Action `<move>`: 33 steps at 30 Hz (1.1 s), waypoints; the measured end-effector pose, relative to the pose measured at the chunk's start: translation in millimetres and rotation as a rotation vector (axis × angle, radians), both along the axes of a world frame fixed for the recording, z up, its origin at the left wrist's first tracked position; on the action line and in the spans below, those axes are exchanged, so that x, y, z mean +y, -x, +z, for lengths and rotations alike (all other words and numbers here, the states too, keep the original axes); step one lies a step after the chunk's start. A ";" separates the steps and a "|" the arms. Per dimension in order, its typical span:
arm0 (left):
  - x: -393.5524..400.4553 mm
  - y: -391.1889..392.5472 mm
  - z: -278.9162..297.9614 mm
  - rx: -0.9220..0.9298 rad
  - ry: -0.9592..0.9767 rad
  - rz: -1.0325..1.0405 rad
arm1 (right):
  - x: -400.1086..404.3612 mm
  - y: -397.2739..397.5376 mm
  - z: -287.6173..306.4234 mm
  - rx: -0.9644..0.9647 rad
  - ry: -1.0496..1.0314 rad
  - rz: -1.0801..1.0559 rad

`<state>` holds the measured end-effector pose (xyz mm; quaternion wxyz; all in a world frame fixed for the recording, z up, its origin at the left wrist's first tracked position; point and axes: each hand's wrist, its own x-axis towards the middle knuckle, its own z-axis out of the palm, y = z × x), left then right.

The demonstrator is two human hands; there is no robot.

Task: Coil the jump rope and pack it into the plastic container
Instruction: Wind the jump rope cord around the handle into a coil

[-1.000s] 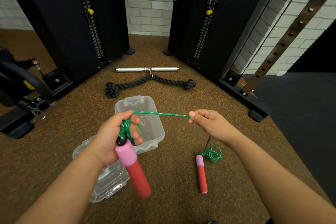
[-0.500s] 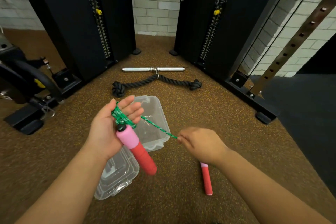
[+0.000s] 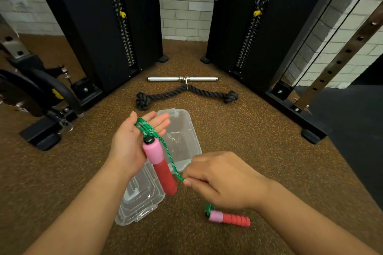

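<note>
At frame centre I see my left hand (image 3: 134,141) flat, fingers apart, jump rope (image 3: 165,151) looped across it, right hand (image 3: 219,180) pinching the cord above the plastic container (image 3: 182,136), lid (image 3: 138,198) lower left, triceps rope (image 3: 186,95) and bar (image 3: 182,78) beyond.

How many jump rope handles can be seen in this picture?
2. One handle rests against the left hand, its red end hanging down. The other handle lies on the floor below the right hand.

No legible txt, labels, brands or nos. anywhere; weight-stack (image 3: 124,33) markings too small/blurry to read.
</note>
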<state>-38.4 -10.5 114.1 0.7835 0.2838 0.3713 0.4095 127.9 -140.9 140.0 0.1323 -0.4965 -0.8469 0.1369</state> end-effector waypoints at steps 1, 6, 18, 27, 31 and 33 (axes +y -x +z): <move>-1.8 -2.8 -2.7 0.048 -0.012 -0.035 | -0.6 2.9 3.3 0.021 0.000 0.008; -29.6 -23.4 -4.6 0.365 -0.182 -0.324 | 3.7 -0.7 13.0 0.176 -0.009 -0.063; -54.2 -34.3 8.2 0.362 -0.315 -0.962 | 24.7 -50.1 -10.9 0.409 0.067 -0.491; -59.1 -33.5 16.0 0.173 -0.198 -0.817 | 28.9 -37.8 -35.3 0.669 0.155 -0.492; -56.6 -36.3 14.6 0.061 -0.133 -0.620 | 29.7 -37.0 -49.0 0.709 0.266 -0.465; -53.0 -37.3 14.3 0.002 -0.074 -0.501 | 28.5 -37.7 -51.3 0.660 0.303 -0.459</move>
